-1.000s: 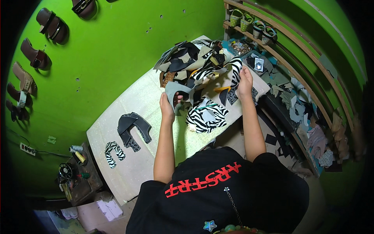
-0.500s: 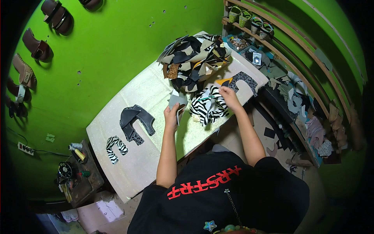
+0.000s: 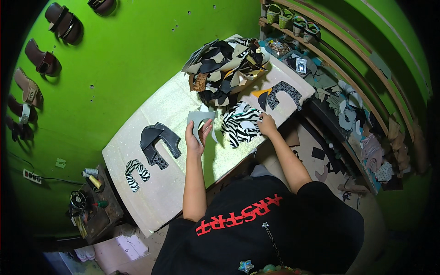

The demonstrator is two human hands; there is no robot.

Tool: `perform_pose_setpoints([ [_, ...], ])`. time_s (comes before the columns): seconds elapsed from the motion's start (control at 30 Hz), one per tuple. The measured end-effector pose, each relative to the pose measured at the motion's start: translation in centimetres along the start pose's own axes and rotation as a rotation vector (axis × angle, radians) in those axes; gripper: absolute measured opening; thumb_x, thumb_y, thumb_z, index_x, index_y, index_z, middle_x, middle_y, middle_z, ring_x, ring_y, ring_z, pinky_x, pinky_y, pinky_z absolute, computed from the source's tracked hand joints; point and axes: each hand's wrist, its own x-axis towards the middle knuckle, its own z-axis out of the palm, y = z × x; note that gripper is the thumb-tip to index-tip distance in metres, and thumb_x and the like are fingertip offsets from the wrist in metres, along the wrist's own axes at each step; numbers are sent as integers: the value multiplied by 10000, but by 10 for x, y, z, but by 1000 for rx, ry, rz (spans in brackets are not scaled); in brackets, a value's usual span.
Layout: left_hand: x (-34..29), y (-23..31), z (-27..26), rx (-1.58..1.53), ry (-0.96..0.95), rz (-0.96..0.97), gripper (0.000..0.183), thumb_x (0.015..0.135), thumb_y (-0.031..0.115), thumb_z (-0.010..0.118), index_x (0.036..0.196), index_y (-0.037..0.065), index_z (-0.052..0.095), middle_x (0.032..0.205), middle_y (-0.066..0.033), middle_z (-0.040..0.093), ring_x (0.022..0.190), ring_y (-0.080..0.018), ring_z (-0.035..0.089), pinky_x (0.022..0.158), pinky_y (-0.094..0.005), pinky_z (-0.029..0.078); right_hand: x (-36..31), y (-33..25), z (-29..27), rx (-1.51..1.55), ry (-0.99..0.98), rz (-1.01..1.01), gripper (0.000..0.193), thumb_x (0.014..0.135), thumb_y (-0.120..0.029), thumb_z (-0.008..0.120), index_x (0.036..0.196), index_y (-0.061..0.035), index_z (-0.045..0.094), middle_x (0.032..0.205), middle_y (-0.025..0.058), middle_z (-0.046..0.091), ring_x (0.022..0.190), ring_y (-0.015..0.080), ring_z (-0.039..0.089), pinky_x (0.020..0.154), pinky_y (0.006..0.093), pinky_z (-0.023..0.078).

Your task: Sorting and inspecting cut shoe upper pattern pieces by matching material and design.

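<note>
My left hand [image 3: 198, 138] grips a grey sheet piece [image 3: 197, 117] with a curved cut-out, held up over the table between thumb and fingers. To its right, zebra-striped pieces [image 3: 239, 127] lie in a loose overlapping heap with white undersides partly showing. The fingers of my right hand [image 3: 267, 125] are closed at the right edge of that heap; their tips are partly hidden. Just beyond lie a dark patterned U-shaped piece [image 3: 285, 93] and an orange-and-black scrap [image 3: 262, 96].
A tall pile of mixed scraps [image 3: 224, 66] stands at the back of the pale table [image 3: 133, 123]. Black U-shaped pieces [image 3: 158, 142] and a small zebra piece [image 3: 136, 173] lie at left. Along the right runs a cluttered rack [image 3: 343, 103]. Shoes [image 3: 43, 59] hang on the green wall.
My left hand has turned the grey piece so its broad face shows. My right hand has moved down a little, and the zebra-striped pieces lie flatter, with the orange-and-black scrap more uncovered.
</note>
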Motion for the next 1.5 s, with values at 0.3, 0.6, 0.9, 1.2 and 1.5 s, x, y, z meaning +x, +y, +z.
perform_pose_setpoints([
  [0.3,14,-22,10,-140,23,-23,464,813,274,463,1149,-31,366,1083,-201,496,952,-350,562,837,-430,463,14,12,-20,88,-201,-47,348,679,-117,605,1021,-93,539,980,167,599,937,328,563,802,393,449],
  [0.6,26,-111,44,-288,-164,-356,479,785,280,505,1131,-34,399,1088,-197,495,985,-376,530,864,-498,436,47,4,-29,3,-101,-332,324,710,-199,622,1013,-103,557,848,149,570,860,331,553,815,390,431],
  [0.9,47,-130,-7,516,308,-166,307,852,220,516,1066,1,499,919,-118,597,870,-221,577,749,-319,467,57,-30,-29,624,-695,-342,281,774,-196,604,994,-26,563,826,62,612,706,151,587,608,257,462],
  [1.2,85,-80,-30,1710,570,513,363,695,-24,530,1057,-8,546,1145,-206,486,1082,-355,441,921,-401,369,62,-31,-28,481,-526,-419,327,653,-36,649,970,-36,566,888,85,610,836,177,583,728,280,449],
  [1.5,91,-64,-49,1941,489,465,196,749,43,550,934,34,613,975,-134,588,927,-306,530,734,-370,452,61,-28,-39,953,-731,-267,246,759,-27,631,987,9,546,894,73,605,786,96,560,699,206,445],
])
